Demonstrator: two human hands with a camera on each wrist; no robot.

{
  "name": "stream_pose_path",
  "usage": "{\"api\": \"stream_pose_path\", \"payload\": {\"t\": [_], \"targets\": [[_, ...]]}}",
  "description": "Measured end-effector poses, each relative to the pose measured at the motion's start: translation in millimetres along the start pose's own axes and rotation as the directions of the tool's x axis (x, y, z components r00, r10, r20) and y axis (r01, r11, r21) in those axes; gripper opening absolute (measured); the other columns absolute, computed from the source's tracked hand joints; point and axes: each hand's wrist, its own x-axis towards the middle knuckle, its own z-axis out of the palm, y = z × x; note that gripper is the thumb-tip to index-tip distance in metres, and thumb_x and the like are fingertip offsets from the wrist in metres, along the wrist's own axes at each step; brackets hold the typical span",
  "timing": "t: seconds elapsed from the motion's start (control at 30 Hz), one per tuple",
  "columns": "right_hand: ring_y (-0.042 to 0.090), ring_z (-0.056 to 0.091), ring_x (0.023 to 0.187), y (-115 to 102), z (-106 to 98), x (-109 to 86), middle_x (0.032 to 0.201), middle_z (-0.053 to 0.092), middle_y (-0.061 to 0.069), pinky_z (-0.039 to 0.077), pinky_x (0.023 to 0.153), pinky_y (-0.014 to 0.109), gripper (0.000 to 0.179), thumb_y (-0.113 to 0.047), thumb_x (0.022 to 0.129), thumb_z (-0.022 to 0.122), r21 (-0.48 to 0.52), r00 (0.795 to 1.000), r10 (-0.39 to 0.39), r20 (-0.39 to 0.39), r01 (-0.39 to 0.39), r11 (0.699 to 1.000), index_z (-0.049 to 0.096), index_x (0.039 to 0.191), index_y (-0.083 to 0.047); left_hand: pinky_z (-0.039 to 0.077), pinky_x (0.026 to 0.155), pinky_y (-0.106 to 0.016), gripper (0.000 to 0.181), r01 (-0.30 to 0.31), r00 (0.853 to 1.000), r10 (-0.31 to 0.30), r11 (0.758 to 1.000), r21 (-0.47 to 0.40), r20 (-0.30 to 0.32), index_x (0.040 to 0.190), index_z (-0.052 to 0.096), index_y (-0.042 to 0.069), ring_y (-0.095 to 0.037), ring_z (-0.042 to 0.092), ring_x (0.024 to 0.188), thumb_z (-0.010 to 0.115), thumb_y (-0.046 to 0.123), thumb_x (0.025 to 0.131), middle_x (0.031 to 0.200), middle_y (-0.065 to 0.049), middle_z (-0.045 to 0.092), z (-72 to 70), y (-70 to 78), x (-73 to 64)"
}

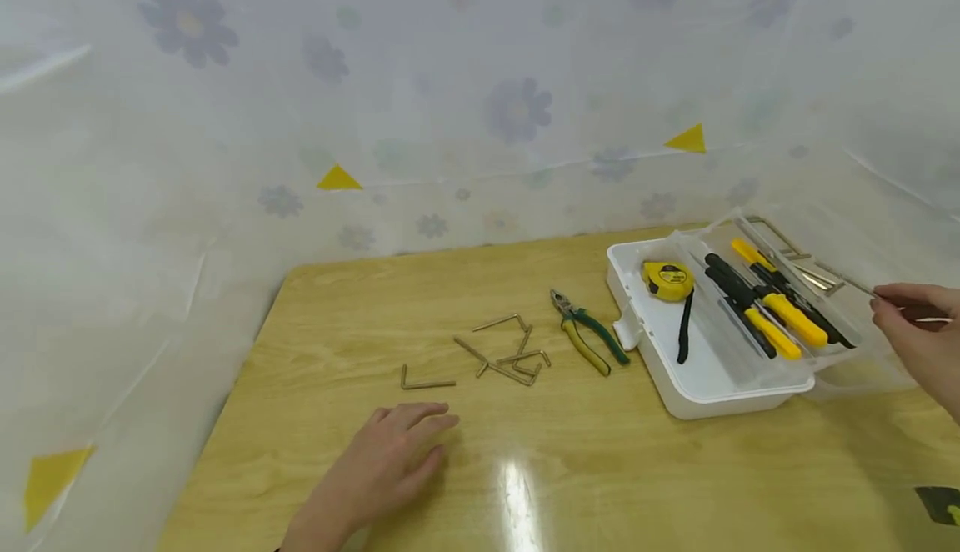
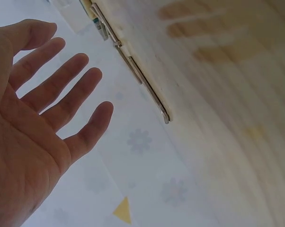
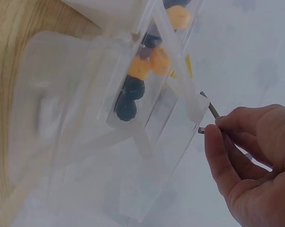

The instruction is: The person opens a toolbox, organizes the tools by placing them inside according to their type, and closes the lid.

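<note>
My right hand (image 1: 924, 337) pinches a thin metal hex key (image 3: 211, 109) between thumb and fingers, beside the clear tray (image 3: 168, 175) of the toolbox. Part of the key is hidden by the fingers. More metal hex keys (image 1: 813, 278) lie at the far right side of the box. Low over the table, my left hand (image 1: 382, 464) has its fingers spread and holds nothing; the left wrist view shows its palm bare. Just beyond it lies one L-shaped hex key (image 1: 427, 384), with several others in a loose pile (image 1: 513, 360) farther right.
Green-and-yellow pliers (image 1: 588, 331) lie left of the white toolbox (image 1: 720, 406). Inside the box are a yellow tape measure (image 1: 667, 280) and several yellow-and-black handled tools (image 1: 791, 318). A flower-patterned plastic sheet (image 1: 450, 118) stands behind the wooden table (image 1: 315, 352).
</note>
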Motion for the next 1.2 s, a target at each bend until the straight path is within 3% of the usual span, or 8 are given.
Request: {"api": "stream_pose_path", "payload": {"t": [0.1,0.13,0.33,0.43,0.57,0.73,1.03,1.2], "targets": [[-0.030,0.035,0.066,6.0,3.9,5.4,0.076,0.036,-0.055,0.031,0.061,-0.005,0.016,0.010,0.094,0.056,-0.017,1.000,0.015,-0.022,-0.015,1.000,0.068,0.090,-0.001,0.057,0.087,-0.041,0.036,-0.009,1.000,0.009,1.000,0.001,-0.009,0.124,0.072,0.023,-0.017,0.068,0.114,0.078,0.025,0.089,0.128,0.003,0.071,1.1,-1.8,2.0],[-0.031,0.035,0.066,7.2,5.5,7.1,0.075,0.036,-0.054,0.031,0.061,-0.005,0.025,0.010,0.094,0.057,-0.012,0.999,0.024,-0.033,-0.024,1.000,0.068,0.087,-0.011,0.057,0.087,-0.042,0.037,-0.012,1.000,0.012,1.000,0.001,-0.010,0.124,0.072,0.022,-0.017,0.068,0.114,0.078,0.024,0.088,0.128,0.002,0.071,1.1,-2.3,2.8],[-0.031,0.035,0.064,10.3,9.3,25.1,0.072,0.036,-0.052,0.033,0.055,-0.002,0.014,0.010,0.095,0.058,-0.035,0.999,0.035,0.017,-0.035,0.999,0.068,0.090,0.002,0.057,0.089,-0.041,0.038,-0.019,1.000,0.019,1.000,-0.013,0.016,0.126,0.071,0.024,-0.016,0.067,0.117,0.077,0.026,0.089,0.130,0.003,0.070,1.0,1.0,7.2],[-0.017,0.044,0.067,11.0,14.2,43.4,0.072,0.063,-0.018,0.043,0.063,0.016,0.021,0.000,0.101,0.056,-0.127,0.991,0.043,0.126,-0.027,0.991,0.061,0.109,0.018,0.055,0.091,-0.041,0.036,-0.023,0.997,0.025,0.999,-0.035,0.067,0.128,0.070,0.026,-0.014,0.065,0.120,0.074,0.027,0.092,0.133,0.005,0.068,2.2,5.5,12.6],[0.013,0.052,0.070,14.9,24.1,72.2,0.099,0.060,0.036,0.045,0.068,0.048,0.034,-0.018,0.107,0.052,-0.303,0.958,0.050,0.281,0.039,0.952,0.059,0.111,0.015,0.054,0.095,-0.043,0.036,-0.047,0.989,0.056,0.997,-0.068,0.138,0.132,0.067,0.027,-0.014,0.063,0.125,0.068,0.028,0.096,0.137,0.005,0.066,4.1,13.2,22.2],[0.039,0.057,0.064,8.4,34.4,95.9,0.078,0.065,0.029,0.044,0.064,0.056,0.021,-0.006,0.095,0.064,-0.363,0.910,-0.066,0.408,0.228,0.903,0.065,0.094,0.015,0.054,0.098,-0.043,0.035,-0.091,0.980,0.108,0.990,-0.107,0.165,0.134,0.066,0.025,-0.015,0.063,0.127,0.065,0.029,0.099,0.139,0.003,0.066,4.5,22.1,32.1],[0.032,0.064,0.060,4.9,50.1,103.9,0.072,0.071,0.024,0.048,0.056,0.048,0.018,-0.002,0.088,0.069,-0.377,0.824,-0.145,0.547,0.398,0.836,0.072,0.090,0.015,0.053,0.101,-0.044,0.035,-0.118,0.976,0.137,0.986,-0.115,0.170,0.135,0.065,0.024,-0.015,0.062,0.127,0.064,0.030,0.101,0.139,0.002,0.065,5.7,24.1,35.3],[0.026,0.057,0.051,3.5,48.2,101.7,0.075,0.070,0.027,0.043,0.046,0.035,0.027,-0.003,0.092,0.056,-0.376,0.830,-0.104,0.548,0.355,0.856,0.069,0.102,0.019,0.053,0.101,-0.044,0.035,-0.128,0.976,0.145,0.985,-0.115,0.160,0.135,0.065,0.024,-0.015,0.062,0.127,0.063,0.030,0.101,0.140,0.002,0.065,7.8,22.6,35.8]]}}
